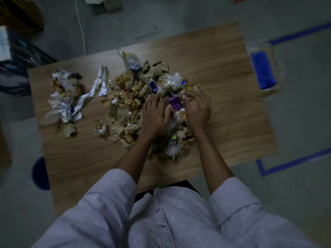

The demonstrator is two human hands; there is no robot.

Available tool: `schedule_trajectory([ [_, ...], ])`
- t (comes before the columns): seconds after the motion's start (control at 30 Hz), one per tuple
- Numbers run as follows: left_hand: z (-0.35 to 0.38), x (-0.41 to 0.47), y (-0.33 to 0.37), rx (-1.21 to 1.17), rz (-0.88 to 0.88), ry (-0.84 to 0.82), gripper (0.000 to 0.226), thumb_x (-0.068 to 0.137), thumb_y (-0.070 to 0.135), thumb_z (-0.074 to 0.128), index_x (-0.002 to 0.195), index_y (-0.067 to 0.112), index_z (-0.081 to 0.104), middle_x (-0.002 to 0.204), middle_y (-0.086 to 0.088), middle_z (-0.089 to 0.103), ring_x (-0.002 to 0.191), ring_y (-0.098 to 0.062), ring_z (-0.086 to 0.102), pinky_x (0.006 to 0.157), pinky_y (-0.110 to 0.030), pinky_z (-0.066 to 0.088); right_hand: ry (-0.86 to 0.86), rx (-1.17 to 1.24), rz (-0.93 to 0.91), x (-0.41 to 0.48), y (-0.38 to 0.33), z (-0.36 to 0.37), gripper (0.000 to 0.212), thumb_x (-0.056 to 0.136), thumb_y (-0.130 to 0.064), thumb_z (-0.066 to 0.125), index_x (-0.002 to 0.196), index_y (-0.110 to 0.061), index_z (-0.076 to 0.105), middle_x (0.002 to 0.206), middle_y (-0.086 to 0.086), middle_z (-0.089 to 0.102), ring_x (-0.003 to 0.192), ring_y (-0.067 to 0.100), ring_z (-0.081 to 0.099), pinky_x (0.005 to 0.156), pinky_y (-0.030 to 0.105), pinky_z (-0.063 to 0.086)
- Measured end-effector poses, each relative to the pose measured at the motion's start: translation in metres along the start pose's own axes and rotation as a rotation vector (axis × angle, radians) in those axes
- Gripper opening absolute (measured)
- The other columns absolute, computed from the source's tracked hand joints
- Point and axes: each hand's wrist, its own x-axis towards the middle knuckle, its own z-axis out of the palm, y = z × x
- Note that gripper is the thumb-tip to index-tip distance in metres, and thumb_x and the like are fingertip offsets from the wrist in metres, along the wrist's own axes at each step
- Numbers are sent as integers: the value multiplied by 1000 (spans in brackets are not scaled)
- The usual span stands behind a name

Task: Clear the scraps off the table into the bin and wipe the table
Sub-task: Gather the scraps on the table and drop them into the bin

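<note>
Both hands pressed into the main scrap pile (143,97) at frame centre: the left hand (155,116) and right hand (198,108) curled loosely around a clump holding a purple wrapper (175,103). A smaller heap of scraps (66,93) lay left on the wooden table (223,72). A clear bin (264,68) stood at the right edge.

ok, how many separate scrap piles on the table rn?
2. Large pile mid-table, with both hands, left hand and right hand, buried in it; smaller pile at the table's left end. Loose bits between blur the split.
</note>
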Motion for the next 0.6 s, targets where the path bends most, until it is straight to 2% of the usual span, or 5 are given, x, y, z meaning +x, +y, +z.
schedule_trajectory([
  [0.1, 1, 0, 2, -13, -15, 15, 47, 105, 43, 35, 141, 19, 55, 155, -9, 43, 144, -28, 36, 114, -47, 32, -46, -78, 182, 26, 7, 11, 48, 90, -50, 69, 126, -19, 71, 137, 8, 63, 128, 26, 53, 109, 40, 41],
  [0.2, 3, 1, 1, -35, -18, 20, 46, 105, 43, 34, 138, 20, 57, 153, -8, 44, 143, -27, 36, 112, -47, 34, -272, -142, 288, 47, 2, 25, 64, 89, -68, 62, 145, -38, 55, 161, 5, 39, 147, 28, 30, 120, 51, 22],
  [0.3, 5, 4, -2, -65, -1, 51, 51, 104, 47, 31, 138, 19, 57, 152, -8, 45, 142, -25, 39, 110, -47, 36, -470, -203, 366, 64, -12, 40, 64, 93, -71, 54, 151, -45, 43, 167, 1, 25, 149, 25, 21, 108, 33, 4],
  [0.47, 10, 5, -4, -210, -89, 102, 63, 103, 49, 40, 155, 15, 34, 160, -12, 27, 137, -34, 43, 106, -54, 42, -497, -405, 112, 52, 0, 66, 49, 101, -63, 44, 138, -33, 58, 152, 2, 42, 137, 27, 33, 107, 47, 27],
  [0.6, 7, 5, -1, -244, -75, 93, 64, 105, 46, 41, 162, 22, 23, 170, -6, 12, 151, -27, 28, 113, -58, 35, -462, -115, 55, 35, 10, 57, 35, 104, -29, 56, 127, -4, 64, 122, 17, 59, 110, 33, 56, 90, 49, 50],
])
